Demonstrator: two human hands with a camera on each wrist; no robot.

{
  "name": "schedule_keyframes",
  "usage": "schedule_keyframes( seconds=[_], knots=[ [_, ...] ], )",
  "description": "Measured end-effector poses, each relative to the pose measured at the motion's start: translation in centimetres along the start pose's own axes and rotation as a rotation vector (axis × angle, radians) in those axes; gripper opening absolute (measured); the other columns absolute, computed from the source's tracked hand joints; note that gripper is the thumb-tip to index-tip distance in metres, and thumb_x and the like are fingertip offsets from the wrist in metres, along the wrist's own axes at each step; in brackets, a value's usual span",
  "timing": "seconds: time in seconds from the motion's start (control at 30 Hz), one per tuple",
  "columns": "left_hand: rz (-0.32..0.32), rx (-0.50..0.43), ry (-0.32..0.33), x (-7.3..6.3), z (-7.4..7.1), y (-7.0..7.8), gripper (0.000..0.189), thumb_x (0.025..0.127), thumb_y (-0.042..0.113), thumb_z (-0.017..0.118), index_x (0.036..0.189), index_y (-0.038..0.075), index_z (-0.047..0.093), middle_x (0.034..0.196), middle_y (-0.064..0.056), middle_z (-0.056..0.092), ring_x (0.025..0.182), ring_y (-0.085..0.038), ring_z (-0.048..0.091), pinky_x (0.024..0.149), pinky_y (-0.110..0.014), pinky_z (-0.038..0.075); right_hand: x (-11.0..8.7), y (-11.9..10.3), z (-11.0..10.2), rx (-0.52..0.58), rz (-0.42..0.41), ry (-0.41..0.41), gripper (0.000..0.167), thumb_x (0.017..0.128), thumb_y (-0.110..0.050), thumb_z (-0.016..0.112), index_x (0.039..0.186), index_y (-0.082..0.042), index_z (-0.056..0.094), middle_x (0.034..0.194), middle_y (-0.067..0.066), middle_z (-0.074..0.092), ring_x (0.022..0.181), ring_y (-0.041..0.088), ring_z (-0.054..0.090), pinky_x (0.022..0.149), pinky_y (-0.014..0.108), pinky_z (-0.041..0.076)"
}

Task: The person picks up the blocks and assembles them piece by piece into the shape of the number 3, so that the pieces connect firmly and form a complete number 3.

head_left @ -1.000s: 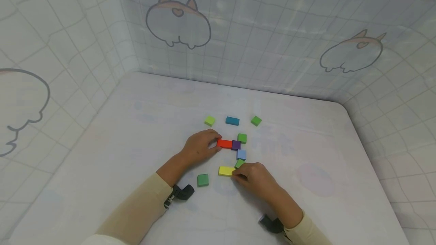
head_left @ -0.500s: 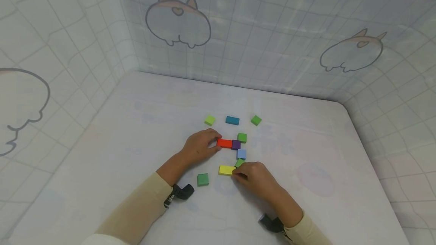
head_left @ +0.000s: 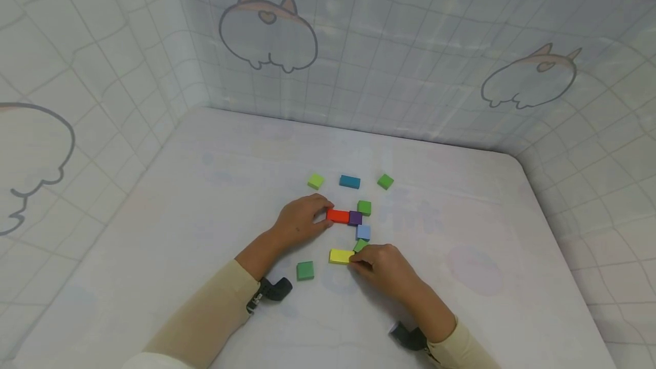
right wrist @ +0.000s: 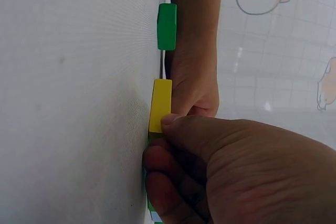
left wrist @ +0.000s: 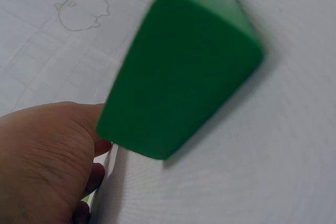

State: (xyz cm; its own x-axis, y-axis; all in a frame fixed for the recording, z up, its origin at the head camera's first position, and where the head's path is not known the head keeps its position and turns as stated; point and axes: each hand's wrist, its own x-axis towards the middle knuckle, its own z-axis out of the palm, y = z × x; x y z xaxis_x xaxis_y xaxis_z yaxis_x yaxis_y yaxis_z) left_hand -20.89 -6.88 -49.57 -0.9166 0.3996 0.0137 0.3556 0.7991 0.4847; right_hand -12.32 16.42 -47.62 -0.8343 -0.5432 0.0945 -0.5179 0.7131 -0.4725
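Observation:
My left hand [head_left: 299, 221] holds the left end of a red block [head_left: 338, 216] between thumb and fingers. Against that block's right end lies a purple block [head_left: 355, 218], with a green block [head_left: 364, 208] just above it. Below come a light blue block [head_left: 363, 232] and a slanted green block [head_left: 361, 245], partly covered by my right hand [head_left: 385, 269]. The right hand pinches the right end of a yellow block [head_left: 340, 256]; its thumb shows on that end in the right wrist view, where the fingers curl beneath. Red block and left fingertips are hidden in the left wrist view.
A darker green block [head_left: 305, 270] lies beside the left wrist and looms large in the left wrist view. Farther back are a lime block [head_left: 315, 181], a blue block [head_left: 350, 181] and another green block [head_left: 385, 181]. Patterned cloth walls [head_left: 400, 44] enclose the white surface.

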Motion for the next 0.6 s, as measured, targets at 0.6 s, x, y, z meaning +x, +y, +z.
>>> schedule_keyframes(
  seconds=[0.6],
  knots=[
    [-0.006, 0.009, -0.001, 0.08, 0.07, 0.09, 0.043, 0.090, 0.039, 0.072, 0.131, 0.026, 0.064, 0.129, 0.011, 0.064, 0.123, -0.009, 0.056, 0.103, -0.034, 0.049, -0.15, -0.27, -0.40, 0.068, -0.049, 0.040, 0.016, 0.084, -0.016, 0.081, 0.100, -0.014, 0.080, 0.088, -0.008, 0.075, 0.078, -0.001, 0.066, 0.077, 0.018, 0.057]
  ],
)
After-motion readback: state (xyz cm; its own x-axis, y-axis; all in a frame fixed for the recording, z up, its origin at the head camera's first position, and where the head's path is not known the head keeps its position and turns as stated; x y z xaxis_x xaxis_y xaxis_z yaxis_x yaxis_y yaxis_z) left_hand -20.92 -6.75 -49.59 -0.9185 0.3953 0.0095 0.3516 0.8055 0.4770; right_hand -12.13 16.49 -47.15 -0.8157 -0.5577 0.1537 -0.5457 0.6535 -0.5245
